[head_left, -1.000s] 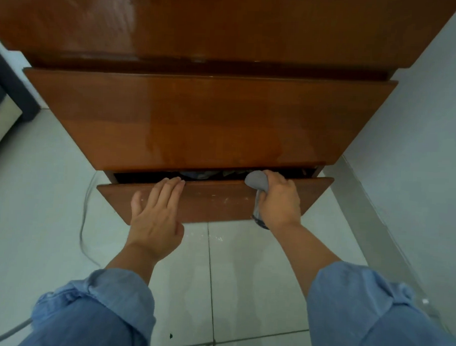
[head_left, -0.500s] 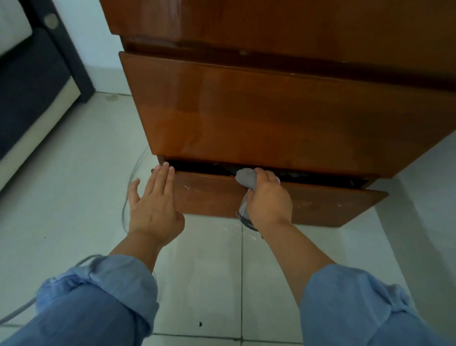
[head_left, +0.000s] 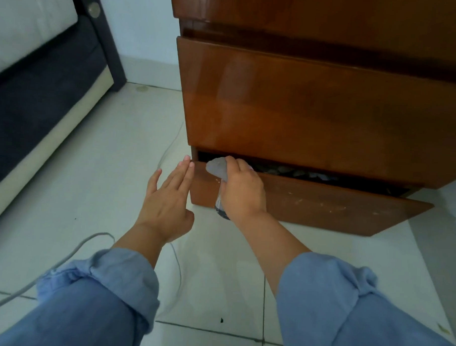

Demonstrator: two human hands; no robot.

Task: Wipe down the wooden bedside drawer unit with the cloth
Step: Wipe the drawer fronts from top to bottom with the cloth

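2 rolled blue sleeves [head_left: 123, 275] fill the bottom edge, bare forearms reaching out over pale floor tiles [head_left: 96, 167]. A grey cable [head_left: 61, 259] runs across the tiles under the left arm.

The left hand [head_left: 165, 199] is flat, its fingers [head_left: 181, 174] straight and close together, thumb apart; the fingertips lie at the left end of the bottom drawer [head_left: 324, 206], whether touching it I cannot tell.

The right hand [head_left: 243, 190] is curled round a grey cloth [head_left: 218, 168], gripping it. The cloth bunches out above the thumb side at the drawer's top edge near its left end, and a darker tail hangs below the hand in front of the drawer face.

That drawer stands pulled out a little, and crumpled things [head_left: 289, 173] show in the dark gap, too dim to name. Pale scuffs mark its front.

Above it rises the glossy unit [head_left: 315, 111], with 1 larger drawer front shut. Left of the unit, further back, stand a white wall [head_left: 139, 20] and a dark bed frame [head_left: 42, 91] with a white mattress [head_left: 27, 17].
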